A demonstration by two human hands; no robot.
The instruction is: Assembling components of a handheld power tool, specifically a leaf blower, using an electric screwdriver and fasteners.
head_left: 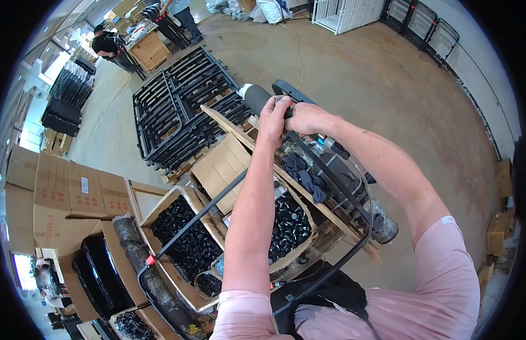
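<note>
A black bent metal tube frame (pixel 325 164) runs from my lap up to the middle of the view. My left hand (pixel 272 120) and my right hand (pixel 306 117) both grip its far end, close together. A dark grey foam sleeve (pixel 256 97) sits on the tube just beyond my left hand. The frame's other leg (pixel 200 215) slants down to the left and ends at a small red clip (pixel 150 260). A dark blue rag (pixel 304 174) lies under the frame on a wooden bench (pixel 331 212).
Open cardboard boxes (pixel 186 238) of several small black parts stand below my arms. Black metal frames (pixel 183 110) lie stacked on a pallet on the concrete floor. Sealed cartons (pixel 59 195) are at left. Two people work at a wooden table (pixel 149 50) at the far left.
</note>
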